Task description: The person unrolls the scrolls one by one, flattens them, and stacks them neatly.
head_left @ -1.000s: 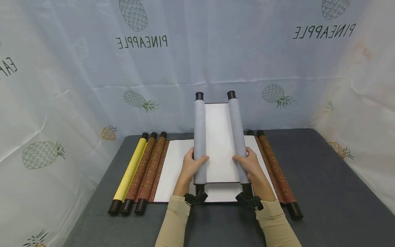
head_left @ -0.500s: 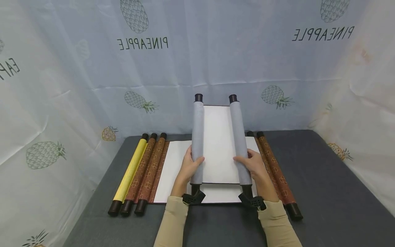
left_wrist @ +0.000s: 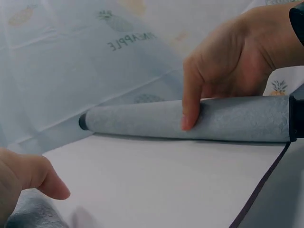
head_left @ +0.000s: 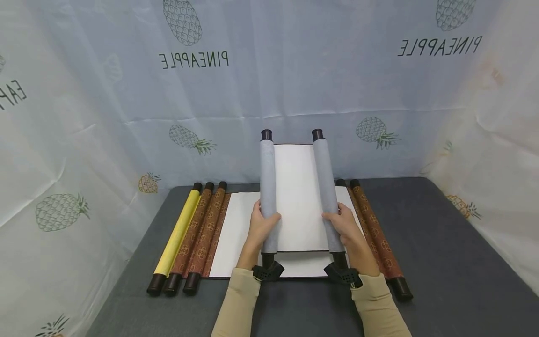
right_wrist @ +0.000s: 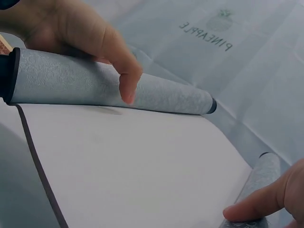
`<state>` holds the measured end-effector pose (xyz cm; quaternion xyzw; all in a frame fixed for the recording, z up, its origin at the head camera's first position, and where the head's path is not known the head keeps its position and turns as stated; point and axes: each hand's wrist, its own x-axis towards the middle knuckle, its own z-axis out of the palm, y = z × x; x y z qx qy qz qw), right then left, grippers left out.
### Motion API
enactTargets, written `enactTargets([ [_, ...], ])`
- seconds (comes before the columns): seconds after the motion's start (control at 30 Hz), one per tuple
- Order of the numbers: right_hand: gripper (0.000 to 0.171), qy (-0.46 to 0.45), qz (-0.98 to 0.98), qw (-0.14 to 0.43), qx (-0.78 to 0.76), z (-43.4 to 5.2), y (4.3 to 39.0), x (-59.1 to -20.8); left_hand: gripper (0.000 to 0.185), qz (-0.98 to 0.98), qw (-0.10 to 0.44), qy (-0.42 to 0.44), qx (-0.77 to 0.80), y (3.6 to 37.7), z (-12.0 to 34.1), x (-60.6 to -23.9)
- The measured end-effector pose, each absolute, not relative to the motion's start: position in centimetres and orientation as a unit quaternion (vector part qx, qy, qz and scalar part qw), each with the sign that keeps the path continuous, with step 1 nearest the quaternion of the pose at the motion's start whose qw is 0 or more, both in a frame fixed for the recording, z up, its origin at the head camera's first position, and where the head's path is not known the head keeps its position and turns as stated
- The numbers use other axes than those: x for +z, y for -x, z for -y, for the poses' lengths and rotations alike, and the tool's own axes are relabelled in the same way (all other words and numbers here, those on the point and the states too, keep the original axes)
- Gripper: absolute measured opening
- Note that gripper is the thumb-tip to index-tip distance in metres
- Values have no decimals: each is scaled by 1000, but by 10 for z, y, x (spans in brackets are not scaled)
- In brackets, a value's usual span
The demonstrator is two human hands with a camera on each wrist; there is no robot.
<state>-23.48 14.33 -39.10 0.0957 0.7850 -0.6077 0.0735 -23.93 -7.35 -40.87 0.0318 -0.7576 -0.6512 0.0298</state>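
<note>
A scroll with grey-blue backing is held partly unrolled, its white paper stretched between two rolls with black end knobs. My left hand grips the left roll, thumb over the paper side. The right roll is held by my right hand in the same way. In the left wrist view the right hand has its thumb bent over the roll; the right wrist view shows the left hand likewise. Fingers behind both rolls are mostly hidden.
Beneath the held scroll, a brown patterned scroll lies unrolled on the dark table, its white paper showing. Its right roll lies at right. At left are brown rolls and a yellow scroll. A pineapple-print curtain hangs behind.
The two grey-blue rolls have moved slightly apart, the left one going left, so more white paper shows between them. Both hands keep their grip. The scrolls on the table have stayed put.
</note>
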Motion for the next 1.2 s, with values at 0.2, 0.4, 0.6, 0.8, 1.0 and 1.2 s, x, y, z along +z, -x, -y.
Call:
enactTargets([
  [0.2,62,-115,-777,64,-615,-142,234,-390,80,764,48,-35,-643,239,71,-408],
  [0.4,62,-129,-777,57,-613,-141,236,-390,82,761,50,-29,-646,238,73,-409],
  [0.6,67,-123,-781,49,-610,-143,235,-393,83,765,50,-36,-641,239,74,-409],
  [0.8,78,-133,-782,46,-607,-147,236,-392,75,770,44,-51,-635,239,78,-407],
  [1.0,75,-141,-783,48,-604,-153,235,-393,58,780,51,-39,-623,239,82,-408],
  [1.2,70,-143,-780,47,-607,-155,234,-392,55,783,58,-30,-619,238,87,-407],
])
